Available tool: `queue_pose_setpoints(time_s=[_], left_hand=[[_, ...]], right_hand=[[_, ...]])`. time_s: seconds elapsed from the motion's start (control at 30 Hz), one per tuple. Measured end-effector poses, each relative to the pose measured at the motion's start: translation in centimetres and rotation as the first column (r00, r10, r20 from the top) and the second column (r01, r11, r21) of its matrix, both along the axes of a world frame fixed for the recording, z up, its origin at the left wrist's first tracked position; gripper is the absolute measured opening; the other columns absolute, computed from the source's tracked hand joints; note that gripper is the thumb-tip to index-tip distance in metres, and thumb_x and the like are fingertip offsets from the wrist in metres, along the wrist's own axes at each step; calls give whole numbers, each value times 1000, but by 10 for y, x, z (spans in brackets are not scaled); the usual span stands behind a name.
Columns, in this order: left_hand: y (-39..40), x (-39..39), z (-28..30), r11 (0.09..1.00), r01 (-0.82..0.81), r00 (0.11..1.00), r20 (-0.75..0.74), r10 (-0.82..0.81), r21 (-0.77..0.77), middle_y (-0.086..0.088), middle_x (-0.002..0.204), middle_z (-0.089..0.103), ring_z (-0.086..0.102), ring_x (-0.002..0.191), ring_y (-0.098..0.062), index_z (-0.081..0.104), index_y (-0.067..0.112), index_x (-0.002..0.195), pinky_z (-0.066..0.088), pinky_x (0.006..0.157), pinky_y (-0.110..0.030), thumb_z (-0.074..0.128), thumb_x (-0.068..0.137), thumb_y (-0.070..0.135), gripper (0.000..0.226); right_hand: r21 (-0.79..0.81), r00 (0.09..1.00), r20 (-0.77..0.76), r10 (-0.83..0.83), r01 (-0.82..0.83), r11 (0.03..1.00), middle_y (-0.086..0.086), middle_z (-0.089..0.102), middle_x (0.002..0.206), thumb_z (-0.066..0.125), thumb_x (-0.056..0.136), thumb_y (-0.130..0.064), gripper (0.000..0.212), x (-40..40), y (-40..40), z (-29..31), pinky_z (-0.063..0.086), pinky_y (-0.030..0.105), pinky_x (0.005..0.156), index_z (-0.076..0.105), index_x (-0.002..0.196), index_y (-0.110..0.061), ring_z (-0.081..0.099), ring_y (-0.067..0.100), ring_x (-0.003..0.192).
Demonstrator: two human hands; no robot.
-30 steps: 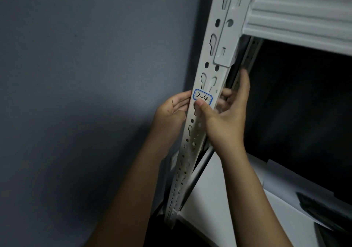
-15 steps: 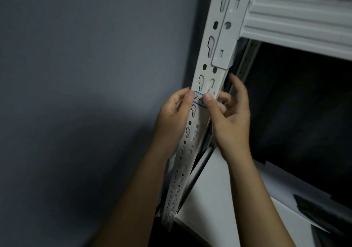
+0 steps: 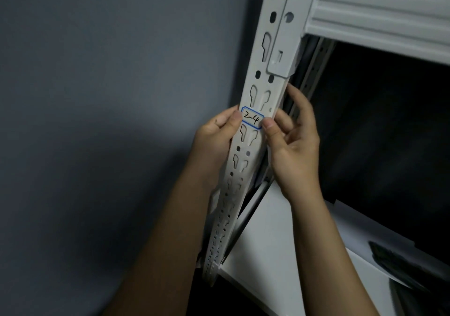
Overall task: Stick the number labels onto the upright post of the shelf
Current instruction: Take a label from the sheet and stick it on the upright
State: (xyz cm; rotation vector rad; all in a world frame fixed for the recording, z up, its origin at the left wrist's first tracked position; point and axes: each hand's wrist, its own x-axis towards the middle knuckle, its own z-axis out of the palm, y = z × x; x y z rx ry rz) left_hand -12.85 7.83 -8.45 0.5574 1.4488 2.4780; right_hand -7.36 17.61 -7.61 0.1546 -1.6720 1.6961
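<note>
A white rectangular sticker label with a blue border and the handwritten marking "2-4" lay flat on the front face of the white perforated metal upright post of the shelf, set between 2 pairs of keyhole slots, a little way below the white metal bracket that joined the ribbed white horizontal beam to the post. The left hand wrapped the post's left edge with curled fingers, its thumb tip pressing the label's left end. The right hand came from the other side, its thumb tip resting on the label's lower right corner while its curled fingers reached behind the post's right edge, the index finger raised just beside the post under the bracket. Both hands thus gripped the post with the label pinned under the 2 thumbs. The post leaned across the view against a plain grey wall. Below, a white flat shelf board met the post's lower part, and a dark object, too dim to identify, lay on the board at the right.
</note>
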Motion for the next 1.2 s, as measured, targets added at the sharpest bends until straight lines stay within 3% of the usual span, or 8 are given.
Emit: queue_pose_setpoints(time_s=[0.2, 0.4, 0.53, 0.73, 0.87, 0.97, 1.07, 1.2], left_hand=[[-10, -1, -10, 993, 58, 994, -89, -67, -101, -2, 116, 65, 62, 108, -11, 52, 17, 126, 50, 84, -20, 39, 95, -7, 41], [-17, 6, -11, 987, 6, 994, -109, -24, -162, -3, 127, 58, 57, 114, -5, 47, 8, 133, 46, 94, -17, 37, 94, -11, 45], [-28, 14, -9, 990, 25, 995, -89, -37, -136, 7, 106, 63, 64, 89, 6, 53, 11, 121, 47, 72, -8, 39, 95, -7, 34], [-30, 19, -9, 984, 8, 996, -81, -23, -177, 3, 110, 62, 64, 88, 9, 51, 7, 127, 47, 74, -8, 38, 96, -7, 36], [-29, 23, -6, 984, 0, 996, -91, -17, -179, 6, 107, 60, 62, 83, 13, 49, 7, 128, 47, 72, -7, 35, 96, -9, 39], [-29, 24, -6, 984, -9, 996, -89, -7, -180, 11, 104, 58, 60, 80, 15, 47, 8, 131, 47, 72, -6, 35, 96, -9, 40], [-30, 24, -4, 981, -5, 995, -95, -14, -193, 14, 101, 61, 62, 82, 14, 51, 10, 126, 47, 69, -6, 37, 97, -6, 35], [-29, 22, -4, 982, -34, 998, -67, 22, -188, 9, 102, 64, 64, 85, 9, 56, 12, 118, 48, 68, -8, 43, 96, -1, 29]], right_hand=[[47, 981, 84, -176, 173, 984, 1, 69, 103, 63, 87, -4, 58, 6, -11, -6, 54, 39, 94, 38, 138, -17, 69, 13, 97], [323, 813, 158, -561, 494, 807, -17, 63, 87, 79, 75, -36, 79, -2, -30, 6, 54, 35, 82, 36, 141, -34, 66, 7, 87], [328, 881, 160, -446, 378, 866, -30, 59, 90, 74, 83, -20, 86, 5, -22, 2, 52, 22, 87, 23, 150, -34, 64, -9, 89], [217, 972, 203, -120, 75, 973, -12, 65, 109, 51, 92, 11, 83, 12, -1, 3, 48, 35, 102, 6, 154, -19, 66, 0, 101], [341, 881, 254, -398, 304, 890, -10, 68, 101, 71, 83, -30, 82, 10, -17, 16, 53, 39, 93, 23, 149, -28, 68, 10, 95], [469, 742, 291, -604, 440, 766, 0, 67, 116, 70, 77, -55, 80, 3, -31, 26, 49, 40, 92, 31, 140, -26, 63, 25, 107], [382, 753, 307, -582, 463, 800, 0, 68, 112, 71, 80, -46, 71, 1, -31, 27, 49, 38, 93, 36, 138, -24, 64, 22, 104], [134, 927, 252, -276, 249, 959, -12, 70, 89, 61, 93, -12, 65, 8, -14, 14, 54, 39, 94, 27, 147, -19, 70, 7, 92]])
